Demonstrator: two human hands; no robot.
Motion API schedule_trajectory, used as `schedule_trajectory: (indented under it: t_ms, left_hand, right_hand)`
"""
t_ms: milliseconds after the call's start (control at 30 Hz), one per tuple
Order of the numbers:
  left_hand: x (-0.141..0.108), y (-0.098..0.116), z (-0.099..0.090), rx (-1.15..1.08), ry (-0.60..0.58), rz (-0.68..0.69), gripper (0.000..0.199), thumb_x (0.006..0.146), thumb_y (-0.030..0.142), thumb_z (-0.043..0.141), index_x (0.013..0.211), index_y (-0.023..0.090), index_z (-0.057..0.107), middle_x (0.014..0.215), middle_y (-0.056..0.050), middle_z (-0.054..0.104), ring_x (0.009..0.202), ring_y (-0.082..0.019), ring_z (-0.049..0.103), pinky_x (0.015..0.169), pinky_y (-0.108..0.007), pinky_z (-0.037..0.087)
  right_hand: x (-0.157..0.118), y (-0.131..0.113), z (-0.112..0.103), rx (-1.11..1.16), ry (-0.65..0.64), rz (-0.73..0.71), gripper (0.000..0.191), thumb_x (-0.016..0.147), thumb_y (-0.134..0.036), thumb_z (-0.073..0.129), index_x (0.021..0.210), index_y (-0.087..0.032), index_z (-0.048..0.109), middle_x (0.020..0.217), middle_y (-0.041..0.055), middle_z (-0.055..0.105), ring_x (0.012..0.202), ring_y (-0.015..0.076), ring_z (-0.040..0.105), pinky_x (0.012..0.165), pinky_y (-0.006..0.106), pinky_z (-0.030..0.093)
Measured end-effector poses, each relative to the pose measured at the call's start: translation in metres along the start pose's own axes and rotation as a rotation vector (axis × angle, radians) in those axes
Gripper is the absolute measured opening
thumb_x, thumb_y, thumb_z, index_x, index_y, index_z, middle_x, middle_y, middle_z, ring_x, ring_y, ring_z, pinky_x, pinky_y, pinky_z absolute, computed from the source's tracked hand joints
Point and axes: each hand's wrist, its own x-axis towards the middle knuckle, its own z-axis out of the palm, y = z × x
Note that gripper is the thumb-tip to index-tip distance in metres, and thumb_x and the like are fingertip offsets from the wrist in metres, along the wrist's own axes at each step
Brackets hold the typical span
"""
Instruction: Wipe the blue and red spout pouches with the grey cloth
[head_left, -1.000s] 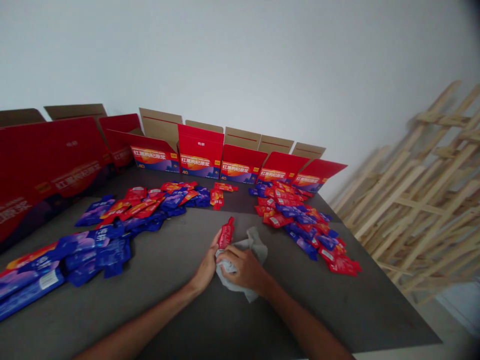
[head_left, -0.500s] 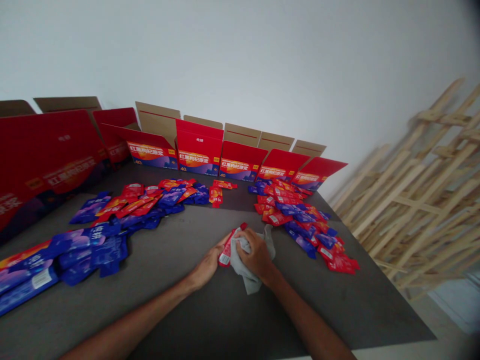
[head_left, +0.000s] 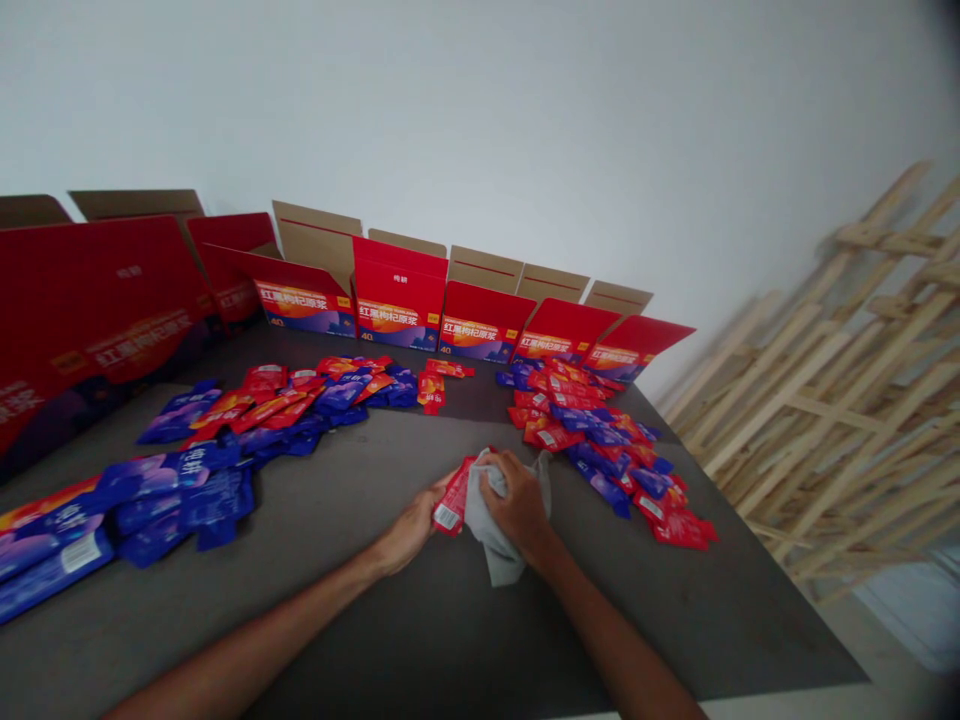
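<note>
My left hand [head_left: 412, 528] is closed on a small red sachet [head_left: 454, 500] with a white barcode label toward its near end. The fingers behind the sachet are partly hidden. In my right hand [head_left: 517, 500] a crumpled pale grey cloth [head_left: 499, 560] is pinched, and it lies against the sachet's right side and upper end. Both hands are over the middle of the dark table [head_left: 420, 620]. Right of the cloth spreads a pile of red and blue sachets [head_left: 592, 420]. On the left lies another pile of red and blue sachets [head_left: 285, 410].
Open red cartons [head_left: 401, 300] with raised brown flaps line the table's back edge. A larger red carton [head_left: 97, 310] stands at the left. Several blue sachets [head_left: 184, 500] lie at the near left. Wooden slat frames [head_left: 825, 390] lean beyond the table's right edge.
The cloth and my right hand have shifted slightly right along the sachet, uncovering more of its red face. My left hand has moved slightly left, still holding the sachet.
</note>
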Motion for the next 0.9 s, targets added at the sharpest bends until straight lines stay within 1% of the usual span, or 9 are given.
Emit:
schedule_trajectory:
  t_ms: [100,267,367,433,533,633,700,800,900]
  left_hand:
    - [-0.002,0.003,0.002,-0.028,0.027,-0.033,0.061,0.091,0.049,0.044,0.146,0.023,0.044,0.132,-0.009,0.064,0.110,-0.030,0.063,0.090,-0.040,0.050]
    - [-0.001,0.005,0.000,-0.151,0.179,-0.058,0.057,0.093,0.043,0.040,0.145,0.021,0.042,0.127,-0.007,0.067,0.115,-0.026,0.060,0.098,-0.038,0.045]
    - [0.002,0.006,-0.002,-0.222,0.196,-0.043,0.056,0.092,0.043,0.042,0.143,0.019,0.044,0.123,-0.008,0.068,0.114,-0.026,0.061,0.099,-0.039,0.045]
    - [0.003,0.006,-0.003,-0.240,0.172,-0.043,0.054,0.091,0.042,0.044,0.140,0.019,0.048,0.120,-0.008,0.069,0.112,-0.026,0.061,0.098,-0.038,0.045]
    - [0.004,0.004,-0.005,-0.259,0.150,-0.073,0.052,0.091,0.038,0.045,0.139,0.019,0.049,0.116,-0.007,0.070,0.104,-0.025,0.063,0.094,-0.036,0.046]
    - [0.003,0.000,-0.008,-0.273,0.109,-0.092,0.053,0.092,0.039,0.047,0.142,0.019,0.047,0.114,-0.009,0.070,0.091,-0.022,0.064,0.084,-0.034,0.049]
    - [0.003,-0.002,-0.009,-0.289,0.074,-0.097,0.054,0.092,0.038,0.049,0.143,0.019,0.045,0.113,-0.010,0.069,0.084,-0.021,0.063,0.076,-0.032,0.049]
    - [0.001,-0.001,-0.008,-0.345,0.054,-0.093,0.053,0.091,0.034,0.052,0.142,0.018,0.047,0.111,-0.011,0.069,0.078,-0.019,0.062,0.069,-0.030,0.049]
    - [0.001,0.002,-0.006,-0.401,0.106,-0.079,0.047,0.091,0.032,0.053,0.136,0.017,0.053,0.102,-0.009,0.071,0.076,-0.018,0.062,0.070,-0.029,0.048]
  right_hand:
    - [0.002,0.001,-0.002,-0.002,-0.018,-0.008,0.016,0.088,-0.019,0.051,0.101,-0.022,0.060,0.096,0.0039,0.064,0.094,0.0206,0.064,0.086,0.033,0.050]
    - [-0.008,-0.012,0.005,0.000,-0.306,-0.135,0.019,0.086,-0.017,0.055,0.102,-0.023,0.062,0.099,0.0021,0.066,0.090,0.0184,0.064,0.081,0.029,0.049]
    - [-0.012,-0.016,0.010,0.001,-0.403,-0.192,0.021,0.085,-0.019,0.058,0.105,-0.025,0.063,0.102,0.0010,0.066,0.090,0.0184,0.064,0.081,0.028,0.049]
    - [-0.012,-0.014,0.010,-0.003,-0.371,-0.168,0.021,0.084,-0.018,0.058,0.103,-0.024,0.062,0.101,0.0008,0.066,0.089,0.0187,0.064,0.081,0.029,0.049]
    - [-0.007,-0.008,0.008,-0.020,-0.217,-0.069,0.018,0.084,-0.015,0.056,0.100,-0.023,0.062,0.098,0.0017,0.066,0.087,0.0190,0.064,0.081,0.029,0.049]
    - [-0.001,-0.001,0.003,-0.045,-0.065,0.016,0.016,0.086,-0.016,0.054,0.099,-0.021,0.061,0.095,0.0032,0.066,0.087,0.0197,0.064,0.082,0.031,0.048]
    - [0.002,0.001,-0.001,-0.060,-0.012,0.038,0.015,0.087,-0.017,0.052,0.099,-0.021,0.061,0.095,0.0038,0.066,0.088,0.0202,0.064,0.082,0.032,0.048]
    - [0.003,0.000,-0.003,-0.056,-0.022,0.018,0.015,0.087,-0.018,0.052,0.098,-0.020,0.061,0.095,0.0033,0.065,0.088,0.0201,0.065,0.081,0.032,0.048]
    - [0.000,-0.004,-0.002,-0.044,-0.111,-0.052,0.016,0.085,-0.015,0.054,0.098,-0.020,0.062,0.094,0.0024,0.066,0.087,0.0196,0.065,0.078,0.030,0.049]
